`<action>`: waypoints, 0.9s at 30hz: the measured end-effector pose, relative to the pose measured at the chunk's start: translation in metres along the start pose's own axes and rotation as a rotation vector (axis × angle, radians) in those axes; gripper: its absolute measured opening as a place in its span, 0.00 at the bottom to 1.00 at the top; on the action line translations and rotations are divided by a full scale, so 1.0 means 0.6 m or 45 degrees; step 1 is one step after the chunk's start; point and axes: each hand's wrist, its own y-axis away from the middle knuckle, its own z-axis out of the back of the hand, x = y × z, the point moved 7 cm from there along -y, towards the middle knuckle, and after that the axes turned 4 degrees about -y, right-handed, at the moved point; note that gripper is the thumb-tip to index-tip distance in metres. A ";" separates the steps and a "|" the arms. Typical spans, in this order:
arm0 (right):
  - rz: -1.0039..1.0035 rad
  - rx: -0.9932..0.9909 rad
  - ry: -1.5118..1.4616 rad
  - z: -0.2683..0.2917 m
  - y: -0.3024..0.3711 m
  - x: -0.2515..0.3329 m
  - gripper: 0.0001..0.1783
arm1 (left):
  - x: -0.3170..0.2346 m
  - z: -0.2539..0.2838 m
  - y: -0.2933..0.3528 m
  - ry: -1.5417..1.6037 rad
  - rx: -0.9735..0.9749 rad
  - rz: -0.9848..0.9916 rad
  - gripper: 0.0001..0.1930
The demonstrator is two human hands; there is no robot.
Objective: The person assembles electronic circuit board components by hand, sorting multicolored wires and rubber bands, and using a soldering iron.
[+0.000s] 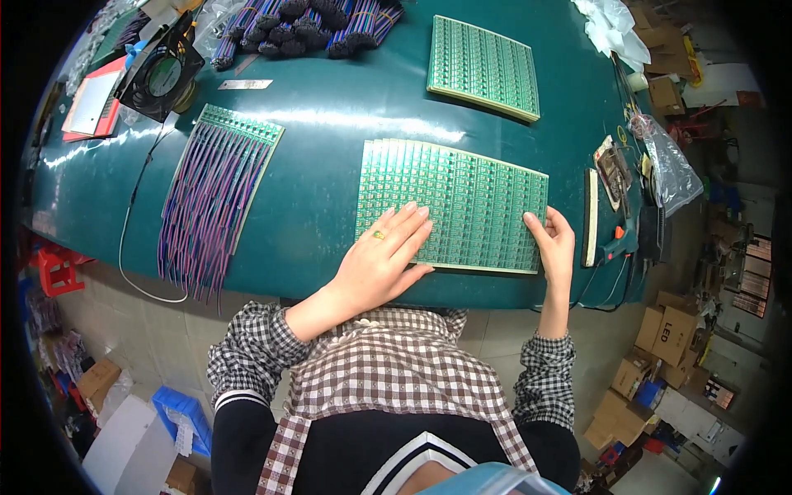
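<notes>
Several green circuit board panels [483, 210] lie in front of me, fanned out so their left edges overlap in steps. My left hand [388, 252] rests flat on the left part of these panels, fingers stretched out, a ring on one finger. At the right edge, my right hand [554, 239] pinches the panels between thumb and fingers. Farther back sits another stack of green panels [485, 70]. To the left lies a panel with rows of purple and blue wires [206, 202] attached, their loose ends hanging toward the table's front edge.
Bundles of coloured wires [305, 25] lie at the back, near a metal ruler [245, 84]. A black fan [162, 70] stands at the back left, its cable crossing the table. On the right are an orange-and-teal tool [615, 243], a pale-topped bar [590, 216] and a plastic bag [670, 165].
</notes>
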 end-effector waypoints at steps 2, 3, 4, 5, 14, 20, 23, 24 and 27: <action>-0.004 0.001 0.004 0.001 -0.001 0.000 0.17 | 0.000 -0.001 0.001 -0.006 -0.014 0.001 0.29; -0.006 0.007 0.012 0.001 -0.002 0.000 0.17 | 0.001 -0.002 0.001 -0.002 -0.010 0.001 0.29; -0.010 0.013 0.020 0.001 -0.002 0.001 0.17 | 0.001 -0.002 0.000 -0.002 -0.012 0.001 0.29; -0.016 0.011 0.023 0.001 -0.003 0.006 0.17 | 0.002 -0.002 -0.001 -0.001 -0.014 0.001 0.29; -0.081 0.104 -0.059 -0.011 0.008 0.018 0.17 | 0.006 -0.001 0.000 -0.002 -0.021 -0.003 0.30; -0.079 0.100 -0.123 -0.014 0.011 0.012 0.17 | 0.006 -0.001 0.001 -0.037 -0.040 -0.025 0.30; -0.101 0.101 -0.088 -0.015 0.013 0.016 0.17 | 0.006 -0.003 0.002 -0.034 -0.044 -0.026 0.30; -0.095 0.101 -0.087 -0.015 0.012 0.017 0.17 | 0.006 -0.003 0.003 -0.025 -0.045 -0.025 0.30; -0.085 0.120 -0.074 -0.013 0.009 0.004 0.21 | 0.005 -0.001 0.006 -0.014 -0.063 -0.037 0.30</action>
